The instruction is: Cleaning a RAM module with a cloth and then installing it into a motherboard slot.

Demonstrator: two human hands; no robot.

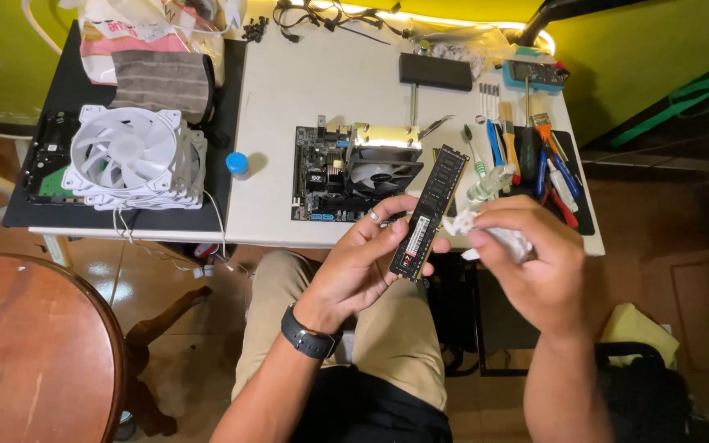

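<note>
My left hand holds a long black memory stick by its lower end, tilted up toward the table. My right hand is closed around a crumpled white tissue and a small clear bottle, the tissue touching the stick's right edge. A black watch sits on my left wrist. Behind the stick, on the white table, lies a black motherboard with a cooler fan mounted on it.
White case fans are stacked on a black mat at left, beside a blue-capped little bottle. Screwdrivers, brushes and pliers lie at the table's right. A folded towel, cables and a round wooden stool are nearby.
</note>
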